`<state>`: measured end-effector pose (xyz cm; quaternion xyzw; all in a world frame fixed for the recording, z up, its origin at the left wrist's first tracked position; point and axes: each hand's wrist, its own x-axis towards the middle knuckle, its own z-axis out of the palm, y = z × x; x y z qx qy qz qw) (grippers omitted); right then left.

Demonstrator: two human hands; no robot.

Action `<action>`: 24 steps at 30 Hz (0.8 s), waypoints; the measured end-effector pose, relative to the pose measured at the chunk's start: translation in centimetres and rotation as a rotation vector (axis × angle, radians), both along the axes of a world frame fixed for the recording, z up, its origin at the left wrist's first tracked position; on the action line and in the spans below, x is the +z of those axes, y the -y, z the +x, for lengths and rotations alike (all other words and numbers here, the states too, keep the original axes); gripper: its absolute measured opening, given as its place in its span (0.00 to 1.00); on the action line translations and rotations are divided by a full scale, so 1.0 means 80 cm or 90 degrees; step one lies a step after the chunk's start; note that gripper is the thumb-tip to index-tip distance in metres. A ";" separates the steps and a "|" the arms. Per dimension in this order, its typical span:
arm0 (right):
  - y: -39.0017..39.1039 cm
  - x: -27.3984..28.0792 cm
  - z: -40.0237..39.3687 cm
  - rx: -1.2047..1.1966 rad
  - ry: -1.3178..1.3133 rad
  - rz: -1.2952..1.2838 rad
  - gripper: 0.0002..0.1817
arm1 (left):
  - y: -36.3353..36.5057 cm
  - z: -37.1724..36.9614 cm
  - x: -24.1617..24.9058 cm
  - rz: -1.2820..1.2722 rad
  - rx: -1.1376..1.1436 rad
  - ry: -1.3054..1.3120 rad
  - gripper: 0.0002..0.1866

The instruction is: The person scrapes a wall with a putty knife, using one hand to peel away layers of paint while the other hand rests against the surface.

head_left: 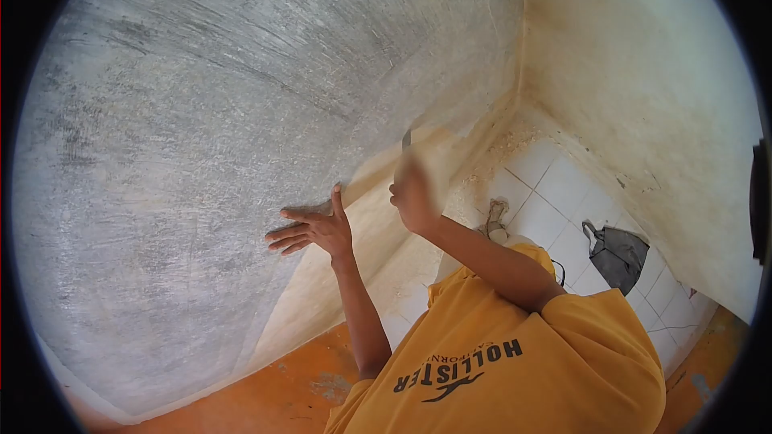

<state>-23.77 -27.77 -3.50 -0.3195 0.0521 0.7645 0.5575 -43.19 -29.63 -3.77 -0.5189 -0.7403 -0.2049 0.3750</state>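
My left hand (312, 231) rests on the grey, rough-textured wall (201, 153) with its fingers spread and nothing in them. To its right, my right hand (415, 197) is closed around a thin, dark-bladed scraper (407, 138); its handle is hidden in the fist. The blade points up and lies at or very close to the wall, beside the edge where the grey coat meets a smoother cream strip (374, 179). Part of the right hand is blurred.
A second, stained cream wall (635, 56) meets the grey one at a corner. Pale crumbs (519, 141) lie on the white floor tiles (535, 181). A dark grey bag (619, 257) sits on the tiles at right. Orange flooring (249, 394) shows below.
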 end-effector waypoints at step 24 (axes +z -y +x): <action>-0.003 0.002 -0.014 -0.056 0.008 -0.033 0.12 | 0.000 -0.003 -0.002 -0.001 -0.008 -0.001 0.73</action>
